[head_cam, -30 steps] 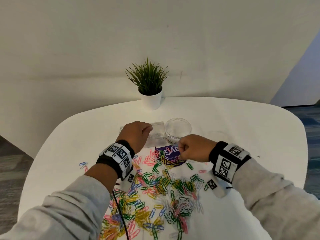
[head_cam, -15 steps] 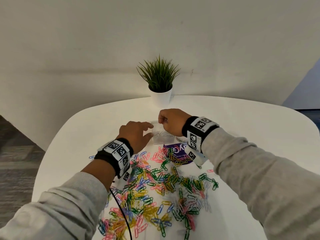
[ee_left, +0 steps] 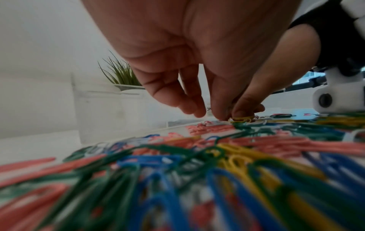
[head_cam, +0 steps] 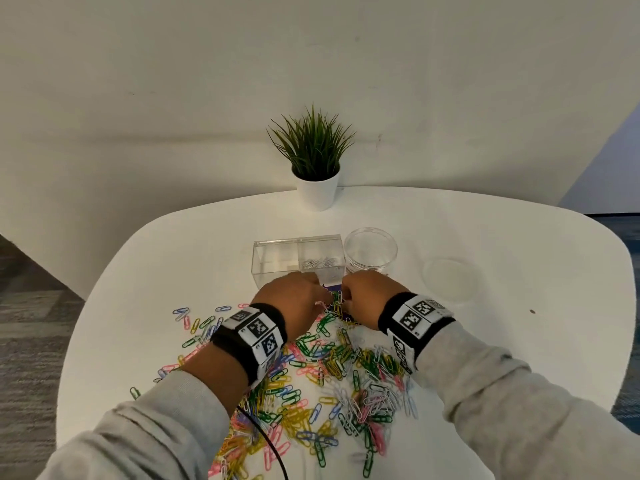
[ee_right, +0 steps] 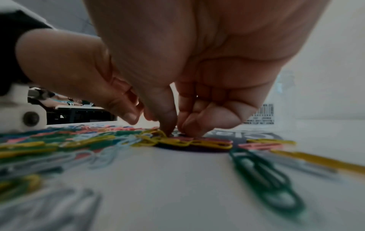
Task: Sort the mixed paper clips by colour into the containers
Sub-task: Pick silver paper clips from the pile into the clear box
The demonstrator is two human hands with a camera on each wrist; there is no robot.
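Observation:
A heap of mixed paper clips point(head_cam: 322, 372) in several colours lies on the white table point(head_cam: 502, 341). Behind it stand a clear two-part box point(head_cam: 277, 261), with pale clips point(head_cam: 320, 263) in its right part, and an empty round clear jar point(head_cam: 370, 252). Both hands are at the heap's far edge, over a purple label point(head_cam: 350, 318). My right hand point(ee_right: 175, 131) has curled fingers, with thumb and fingertip pinching down on a yellow clip point(ee_right: 173, 141). My left hand point(ee_left: 209, 114) reaches down beside it, its fingers fairly straight and tips at the clips.
A potted plant point(head_cam: 317, 188) stands at the table's back edge, against the wall. A clear round lid point(head_cam: 450, 278) lies right of the jar. A few stray clips point(head_cam: 194, 320) lie left of the heap. A black cable point(head_cam: 273, 445) runs over the near clips.
My right hand has come back from over the box to the heap's far edge. My left hand has dropped from the box's front to the clips beside it.

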